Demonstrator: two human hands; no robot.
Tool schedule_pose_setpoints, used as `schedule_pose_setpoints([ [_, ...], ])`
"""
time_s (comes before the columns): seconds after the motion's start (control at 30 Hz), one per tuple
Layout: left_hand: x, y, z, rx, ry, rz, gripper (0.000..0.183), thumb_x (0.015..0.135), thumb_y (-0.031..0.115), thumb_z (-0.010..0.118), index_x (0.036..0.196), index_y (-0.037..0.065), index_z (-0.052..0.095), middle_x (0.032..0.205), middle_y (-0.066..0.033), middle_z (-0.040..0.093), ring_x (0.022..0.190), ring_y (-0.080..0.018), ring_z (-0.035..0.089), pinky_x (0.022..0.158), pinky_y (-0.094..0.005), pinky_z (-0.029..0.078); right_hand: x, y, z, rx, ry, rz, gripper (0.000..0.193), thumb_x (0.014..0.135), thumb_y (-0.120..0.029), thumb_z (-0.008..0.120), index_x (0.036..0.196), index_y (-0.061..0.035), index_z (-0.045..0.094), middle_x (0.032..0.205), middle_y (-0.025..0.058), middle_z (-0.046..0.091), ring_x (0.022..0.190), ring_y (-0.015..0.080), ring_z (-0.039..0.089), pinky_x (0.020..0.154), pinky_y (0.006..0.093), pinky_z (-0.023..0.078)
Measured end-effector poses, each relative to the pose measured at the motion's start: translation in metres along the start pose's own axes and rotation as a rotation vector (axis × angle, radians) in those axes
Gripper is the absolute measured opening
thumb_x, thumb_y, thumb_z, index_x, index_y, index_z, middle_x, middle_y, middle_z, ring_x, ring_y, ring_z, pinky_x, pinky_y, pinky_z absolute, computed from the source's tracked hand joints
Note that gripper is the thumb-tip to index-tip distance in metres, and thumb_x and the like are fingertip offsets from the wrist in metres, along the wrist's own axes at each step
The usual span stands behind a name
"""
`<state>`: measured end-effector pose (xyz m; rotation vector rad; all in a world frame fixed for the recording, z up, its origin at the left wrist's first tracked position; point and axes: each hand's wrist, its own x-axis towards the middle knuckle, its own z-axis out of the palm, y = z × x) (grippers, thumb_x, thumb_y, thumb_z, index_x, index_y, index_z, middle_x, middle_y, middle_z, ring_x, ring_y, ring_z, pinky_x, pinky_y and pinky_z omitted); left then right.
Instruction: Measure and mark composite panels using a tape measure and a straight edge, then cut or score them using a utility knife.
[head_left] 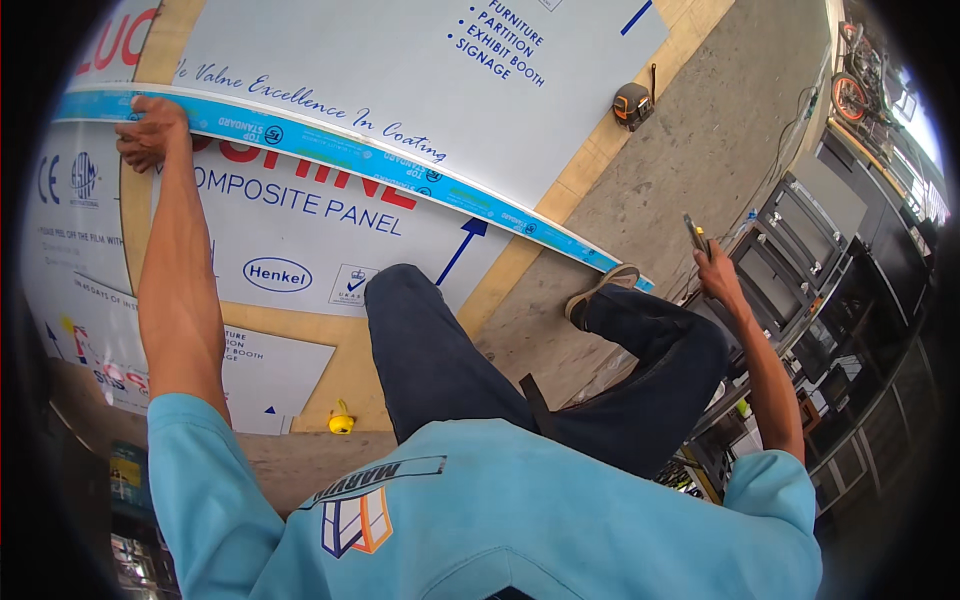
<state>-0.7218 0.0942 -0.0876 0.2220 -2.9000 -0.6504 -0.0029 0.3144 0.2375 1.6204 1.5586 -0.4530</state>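
A long straight strip covered in blue film (330, 152) lies across the large light-grey composite panel (330, 50). Its right end reaches past the panel's edge to my shoe (605, 290). My left hand (155, 132) is closed over the strip near its left end, fingers curled round its edge. Well to the right and apart from the strip, my right hand (718, 275) grips a utility knife (695, 235) with some yellow on it, its tip pointing away from me. My knee rests over the near part of the panel.
A black and orange tape measure (632, 105) sits at the panel's right border. A small yellow object (341, 418) lies near the lower edge. Dark metal frames (800, 225) stand on the concrete floor (640, 180) at right, with an orange-wheeled motorcycle (850, 97) beyond.
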Motion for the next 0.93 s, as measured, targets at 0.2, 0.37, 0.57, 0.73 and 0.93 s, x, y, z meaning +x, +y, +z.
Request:
schedule_pose_setpoints([
  [0.2,-0.006,-0.015,0.020,0.014,-0.256,0.047,0.081,0.085,0.060,0.040,0.134,-0.004,0.033,0.138,-0.0224,0.033,0.129,-0.0401,0.026,0.103,-0.0526,0.022,0.051,0.024,-0.008,-0.029,0.512,-0.219,0.039,0.092,-0.028,0.050,0.125,-0.0060,0.046,0.089,0.0255,0.061,0.081,0.0428,0.061,0.074,0.0466,0.047],
  [0.37,0.051,-0.088,-0.071,-0.131,-0.420,0.362,0.078,0.086,0.051,0.051,0.137,-0.005,0.032,0.134,-0.0283,0.042,0.126,-0.0413,0.039,0.105,-0.0453,0.030,0.132,-0.127,0.104,0.266,0.588,-0.628,0.054,0.093,-0.031,0.052,0.139,-0.0097,0.033,0.123,0.0233,0.052,0.108,0.0394,0.053,0.090,0.0445,0.040],
  [0.57,-0.268,-0.220,-0.211,-0.044,-0.361,0.400,0.055,0.085,0.021,0.061,0.134,0.003,0.042,0.127,-0.0210,0.046,0.119,-0.0375,0.044,0.101,-0.0423,0.036,0.141,-0.151,0.160,-0.029,0.983,-0.695,0.060,0.092,-0.026,0.055,0.142,-0.0040,0.029,0.124,0.0162,0.046,0.105,0.0368,0.047,0.094,0.0448,0.037],
  [0.73,-0.511,-0.316,-0.286,-0.120,-0.438,-0.504,0.063,0.074,0.018,0.071,0.129,0.001,0.044,0.105,-0.0167,0.054,0.096,-0.0303,0.055,0.087,-0.0401,0.045,0.095,-0.082,0.234,-0.032,0.213,-0.340,0.064,0.081,-0.047,0.064,0.133,-0.0149,0.044,0.119,0.0074,0.058,0.121,0.0208,0.047,0.104,0.0420,0.029],
  [0.93,-0.569,-0.301,-0.276,-0.508,-0.494,-0.756,0.058,0.081,0.027,0.070,0.127,0.003,0.046,0.121,-0.0194,0.054,0.103,-0.0246,0.057,0.084,-0.0356,0.047,0.133,-0.037,0.234,0.248,0.365,-0.813,0.069,0.081,-0.050,0.063,0.137,-0.0158,0.040,0.128,0.0098,0.054,0.128,0.0210,0.042,0.109,0.0420,0.024],
])
